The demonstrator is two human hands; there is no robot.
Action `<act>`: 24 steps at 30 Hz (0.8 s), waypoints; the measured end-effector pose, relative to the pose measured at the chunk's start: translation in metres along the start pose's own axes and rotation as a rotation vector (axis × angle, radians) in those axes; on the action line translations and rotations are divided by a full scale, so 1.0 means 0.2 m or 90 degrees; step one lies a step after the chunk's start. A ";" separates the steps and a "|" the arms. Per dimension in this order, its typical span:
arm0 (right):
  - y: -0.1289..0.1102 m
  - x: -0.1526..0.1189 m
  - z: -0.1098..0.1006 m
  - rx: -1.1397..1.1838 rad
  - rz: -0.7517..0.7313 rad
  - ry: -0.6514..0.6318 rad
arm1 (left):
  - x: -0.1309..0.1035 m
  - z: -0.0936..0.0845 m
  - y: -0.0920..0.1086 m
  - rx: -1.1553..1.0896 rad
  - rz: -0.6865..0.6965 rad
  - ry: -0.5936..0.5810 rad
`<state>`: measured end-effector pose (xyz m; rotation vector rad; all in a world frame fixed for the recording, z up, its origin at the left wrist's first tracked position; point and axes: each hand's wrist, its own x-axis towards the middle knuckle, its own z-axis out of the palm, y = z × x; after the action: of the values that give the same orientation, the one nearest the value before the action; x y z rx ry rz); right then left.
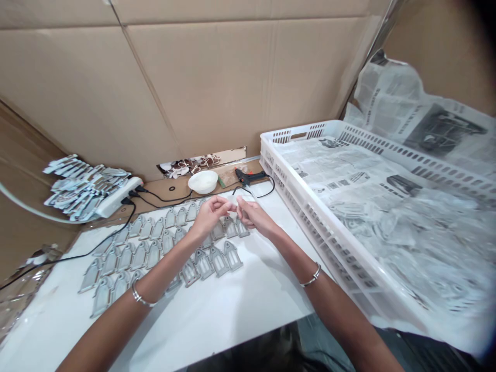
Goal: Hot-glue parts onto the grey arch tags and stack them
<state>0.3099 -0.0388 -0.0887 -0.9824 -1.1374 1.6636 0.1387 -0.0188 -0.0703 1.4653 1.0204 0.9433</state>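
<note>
Both hands meet above the far part of the white table. My left hand is pinched, thumb against fingers. Beside it my right hand is curled closed, its fingertips close to those of the left. Whatever lies between the fingertips is too small to make out. Rows of grey, pointed, window-like pieces lie on the table below and left of my hands. Just behind the hands are a white bowl and a black glue gun.
At the right stands a large white plastic crate lined with newspaper, holding plastic-wrapped items. A power strip with black cables lies before a pile of grey pieces at the left. Cardboard walls rise behind.
</note>
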 end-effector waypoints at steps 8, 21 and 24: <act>-0.06 0.01 -0.07 0.310 0.184 -0.055 | 0.03 -0.04 -0.03 0.090 0.027 -0.008; -0.03 0.02 -0.10 0.298 0.012 0.004 | 0.09 -0.02 -0.12 0.214 0.022 -0.183; -0.03 0.03 -0.12 0.278 -0.008 0.001 | 0.10 -0.01 -0.11 0.236 0.036 -0.233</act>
<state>0.3320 -0.0264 -0.0904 -0.6928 -0.7292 1.7982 0.1408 0.0024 -0.0913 1.8995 0.9132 0.5088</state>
